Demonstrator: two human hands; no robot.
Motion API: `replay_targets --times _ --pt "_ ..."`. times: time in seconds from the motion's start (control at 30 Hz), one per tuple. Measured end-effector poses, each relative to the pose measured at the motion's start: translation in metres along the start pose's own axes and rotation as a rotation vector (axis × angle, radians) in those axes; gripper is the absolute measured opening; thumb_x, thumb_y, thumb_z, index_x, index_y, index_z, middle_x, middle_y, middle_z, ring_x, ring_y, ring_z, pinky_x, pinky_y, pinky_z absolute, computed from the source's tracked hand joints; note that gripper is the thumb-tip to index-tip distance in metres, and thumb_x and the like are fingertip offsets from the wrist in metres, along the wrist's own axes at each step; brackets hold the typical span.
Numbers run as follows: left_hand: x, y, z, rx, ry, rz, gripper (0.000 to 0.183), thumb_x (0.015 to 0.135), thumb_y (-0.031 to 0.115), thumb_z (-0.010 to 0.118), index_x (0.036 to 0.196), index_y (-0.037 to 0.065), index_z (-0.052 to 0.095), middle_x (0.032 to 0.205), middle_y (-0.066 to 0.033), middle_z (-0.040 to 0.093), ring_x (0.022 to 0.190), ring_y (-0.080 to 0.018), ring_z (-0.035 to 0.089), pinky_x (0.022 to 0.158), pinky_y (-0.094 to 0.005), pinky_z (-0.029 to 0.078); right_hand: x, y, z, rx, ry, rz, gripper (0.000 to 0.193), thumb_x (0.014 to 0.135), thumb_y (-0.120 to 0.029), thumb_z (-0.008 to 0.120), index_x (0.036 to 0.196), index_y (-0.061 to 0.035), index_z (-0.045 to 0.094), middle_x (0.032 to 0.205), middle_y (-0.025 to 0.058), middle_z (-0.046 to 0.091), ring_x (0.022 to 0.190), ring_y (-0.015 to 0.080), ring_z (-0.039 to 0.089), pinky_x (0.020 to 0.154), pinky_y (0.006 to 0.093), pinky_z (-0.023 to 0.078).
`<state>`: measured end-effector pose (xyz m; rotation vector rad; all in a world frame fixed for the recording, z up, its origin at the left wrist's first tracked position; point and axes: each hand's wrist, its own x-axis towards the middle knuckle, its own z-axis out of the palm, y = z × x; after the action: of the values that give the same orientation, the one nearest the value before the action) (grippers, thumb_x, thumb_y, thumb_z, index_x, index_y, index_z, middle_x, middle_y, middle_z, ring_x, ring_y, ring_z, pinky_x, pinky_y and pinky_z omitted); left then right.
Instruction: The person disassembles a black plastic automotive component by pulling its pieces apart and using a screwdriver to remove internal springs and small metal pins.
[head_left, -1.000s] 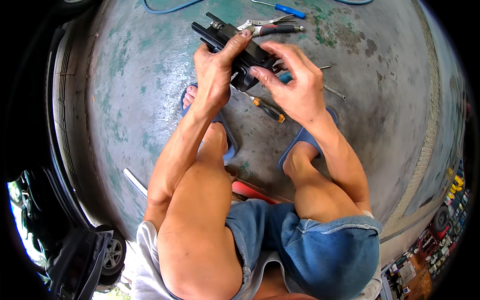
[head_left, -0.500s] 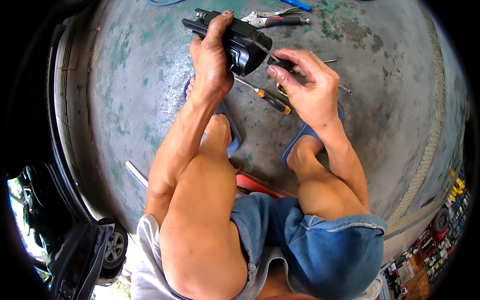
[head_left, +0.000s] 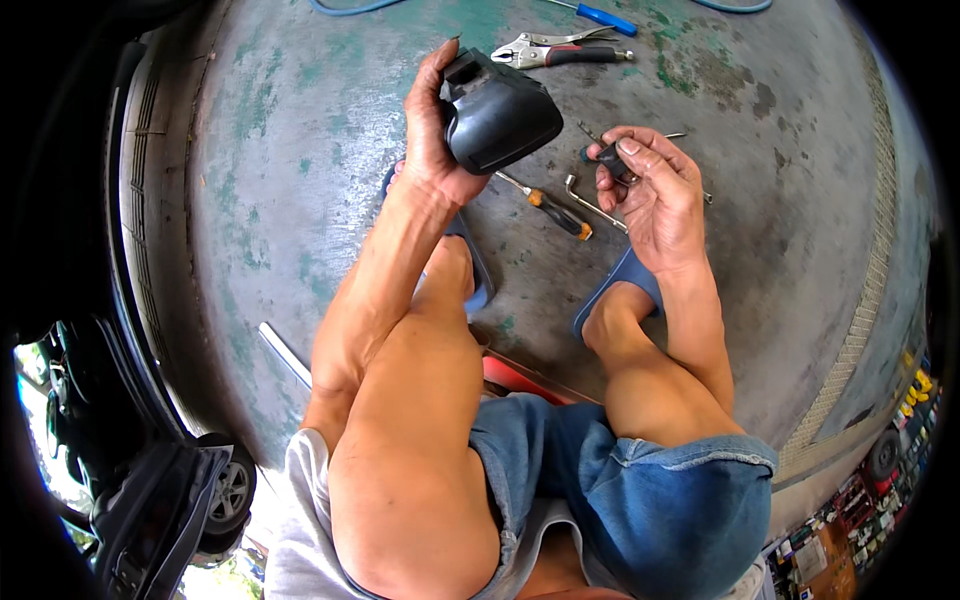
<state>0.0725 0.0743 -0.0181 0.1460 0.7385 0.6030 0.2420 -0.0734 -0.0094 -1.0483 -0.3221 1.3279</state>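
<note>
My left hand [head_left: 445, 150] is closed around a black plastic housing [head_left: 505, 118], held up in front of me with its smooth rounded side showing. Its thumb lies along the upper edge. To the right, apart from the housing, my right hand [head_left: 660, 190] pinches a short black-handled screwdriver [head_left: 611, 160] between thumb and fingers. The screwdriver's thin metal shaft is partly hard to tell from the metal tools on the floor behind. Below the housing lies an orange-and-black screwdriver [head_left: 560, 214], and beside it a bent socket wrench [head_left: 597, 205], partly covered by my right hand.
Locking pliers [head_left: 565, 52] and a blue-handled screwdriver [head_left: 605, 20] lie on the stained concrete floor beyond my hands. A blue hose [head_left: 350, 8] curves at the far edge. A metal bar [head_left: 285, 355] lies by my left arm. Shelves of goods [head_left: 860, 510] stand at the lower right.
My left hand has turned the housing over, so its smooth outer face now shows. The right hand has drawn the short screwdriver away from it, to the right.
</note>
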Motion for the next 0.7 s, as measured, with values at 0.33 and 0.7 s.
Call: replay_targets --times 0.33,0.7 --pt "-0.001 0.003 -0.004 -0.069 -0.166 -0.067 0.065 0.091 0.058 0.061 0.116 -0.002 0.064 0.103 -0.0226 0.072 0.095 -0.0405 0.072 0.097 -0.0536 0.056 0.006 0.034 -0.005 -0.481 -0.024 0.086 0.018 0.088 -0.006 0.073 0.103 0.0043 0.070 0.087 0.0063 0.069 0.065 0.0091 0.058 0.059 0.0247 0.045" --pt "0.001 -0.003 0.001 0.013 0.020 0.017 0.071 0.094 0.059 0.056 0.120 -0.007 0.060 0.112 -0.0263 0.068 0.107 -0.0485 0.067 0.096 -0.0530 0.056 -0.010 0.003 0.011 -0.620 0.094 -0.369 0.015 0.086 0.005 0.074 0.100 0.0037 0.070 0.099 0.0051 0.069 0.086 0.0103 0.065 0.077 0.0240 0.053"
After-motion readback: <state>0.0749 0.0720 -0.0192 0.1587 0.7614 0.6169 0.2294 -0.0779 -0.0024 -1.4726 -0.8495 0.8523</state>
